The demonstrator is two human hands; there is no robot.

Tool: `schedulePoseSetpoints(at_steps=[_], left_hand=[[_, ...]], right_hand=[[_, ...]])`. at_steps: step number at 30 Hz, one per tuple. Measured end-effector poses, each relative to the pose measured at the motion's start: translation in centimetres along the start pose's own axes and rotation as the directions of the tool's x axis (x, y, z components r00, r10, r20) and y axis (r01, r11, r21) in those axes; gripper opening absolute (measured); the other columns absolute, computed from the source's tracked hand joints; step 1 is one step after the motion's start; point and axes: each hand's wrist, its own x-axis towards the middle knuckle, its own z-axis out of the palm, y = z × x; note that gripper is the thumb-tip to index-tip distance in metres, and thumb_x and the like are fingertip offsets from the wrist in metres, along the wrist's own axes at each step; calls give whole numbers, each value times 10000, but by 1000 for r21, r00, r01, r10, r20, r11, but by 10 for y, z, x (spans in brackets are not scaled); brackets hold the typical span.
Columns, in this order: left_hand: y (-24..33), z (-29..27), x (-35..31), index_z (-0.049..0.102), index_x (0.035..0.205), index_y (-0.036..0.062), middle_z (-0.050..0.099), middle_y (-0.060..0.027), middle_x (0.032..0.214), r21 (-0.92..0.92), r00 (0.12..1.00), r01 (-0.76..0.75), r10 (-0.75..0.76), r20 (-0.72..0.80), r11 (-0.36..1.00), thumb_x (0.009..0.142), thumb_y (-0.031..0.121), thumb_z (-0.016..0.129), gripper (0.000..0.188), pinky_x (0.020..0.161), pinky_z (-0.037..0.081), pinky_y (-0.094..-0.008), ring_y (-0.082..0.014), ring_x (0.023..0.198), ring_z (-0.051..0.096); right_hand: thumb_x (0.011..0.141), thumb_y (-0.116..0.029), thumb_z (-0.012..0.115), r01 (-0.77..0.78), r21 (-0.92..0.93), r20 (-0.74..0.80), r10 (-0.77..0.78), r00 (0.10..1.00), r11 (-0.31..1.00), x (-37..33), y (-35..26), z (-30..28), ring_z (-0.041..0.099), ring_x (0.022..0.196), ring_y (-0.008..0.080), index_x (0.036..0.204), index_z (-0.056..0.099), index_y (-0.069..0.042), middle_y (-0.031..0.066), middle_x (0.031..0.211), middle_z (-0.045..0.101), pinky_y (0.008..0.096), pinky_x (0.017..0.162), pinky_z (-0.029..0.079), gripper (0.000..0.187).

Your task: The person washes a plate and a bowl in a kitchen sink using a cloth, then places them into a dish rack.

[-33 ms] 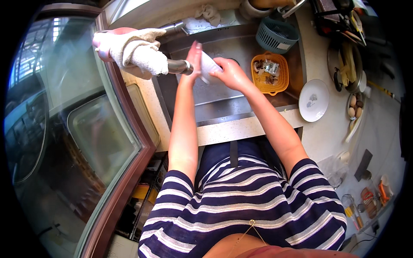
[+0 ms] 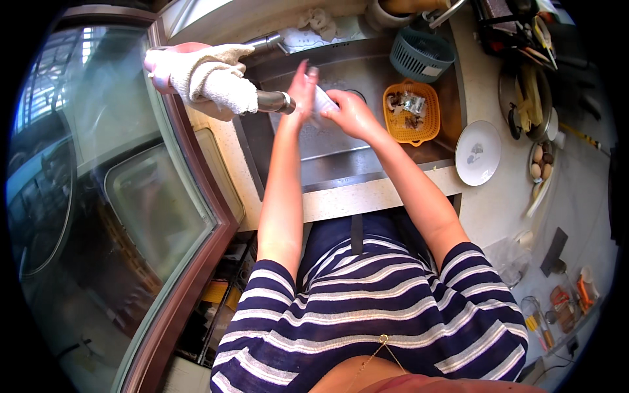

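Note:
Over the steel sink (image 2: 341, 164) my right hand (image 2: 354, 114) grips the edge of a white dish (image 2: 324, 101), thumb on its near side. The dish is tilted and seen almost edge-on, so whether it is a plate or a bowl I cannot tell. My left hand (image 2: 303, 95) lies along the dish's left side, fingers stretched out and slightly blurred. Just left of that hand is the end of the metal faucet (image 2: 278, 102), its body wrapped in a white cloth (image 2: 216, 78). Water shows around the dish and hands.
In the sink's right side sits an orange basket (image 2: 429, 112) with dark pieces and a clear packet. Behind it stands a blue-grey basket (image 2: 419, 56). A white plate (image 2: 485, 160) rests on the right counter, near several eggs (image 2: 541, 164). An open window frame (image 2: 196, 255) borders the left.
My left hand has shifted slightly right and its fingers have spread a little. The dish shows narrower behind it. My right hand stays almost in place.

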Motion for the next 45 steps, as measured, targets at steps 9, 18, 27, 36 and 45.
schedulePoseSetpoints(at_steps=[9, 18, 27, 36, 45], left_hand=[[16, 7, -48, 648, 1213, 121, 604, -165, 1330, -688, 997, -26, 72, 37, 725, 1024, 357, 472, 350, 1077, 370, -436, -295, 1280, 520], [32, -47, 29, 609, 851, 122, 561, -199, 1332, -974, 951, 225, -217, 221, -6, 934, 418, 607, 308, 1106, 286, -612, -377, 1294, 485], [34, -54, 8, 489, 1132, 94, 467, -286, 1381, -961, 959, 194, -169, 228, -199, 894, 490, 623, 481, 1090, 230, -732, -481, 1321, 413], [16, 30, -89, 429, 1445, 219, 365, -91, 1534, -655, 904, 395, -401, 151, 644, 929, 380, 623, 575, 1076, 314, -597, -347, 1350, 433], [142, 209, -146, 583, 1306, 66, 685, -67, 1140, -404, 892, 184, 21, 452, 896, 997, 582, 429, 620, 874, 427, -292, -154, 1065, 613]], right_hand=[[826, -187, 710, -66, 367, -167, 135, 977, 928, -23, 38, 16, 651, 931, 217, 1090, 648, 17, 144, 1007, 694, 353, 830, 490, 339], [880, -200, 721, -139, 774, 48, 162, 986, 618, -84, 24, -15, 607, 1000, 125, 1271, 557, -27, 42, 1113, 648, 298, 849, 518, 457], [974, -179, 606, 13, 994, -31, 165, 986, 109, -184, 27, -51, 620, 1110, 198, 1325, 495, -63, 72, 1210, 618, 409, 931, 542, 386], [959, -145, 629, 206, 943, -271, 247, 930, 260, -236, 26, -68, 623, 1011, 147, 1253, 572, -44, 32, 1120, 659, 321, 862, 517, 316], [801, -114, 610, 78, -448, -557, -347, 755, 891, -342, 51, -172, 637, 715, 328, 835, 593, -80, 124, 715, 628, 450, 591, 475, 51]])
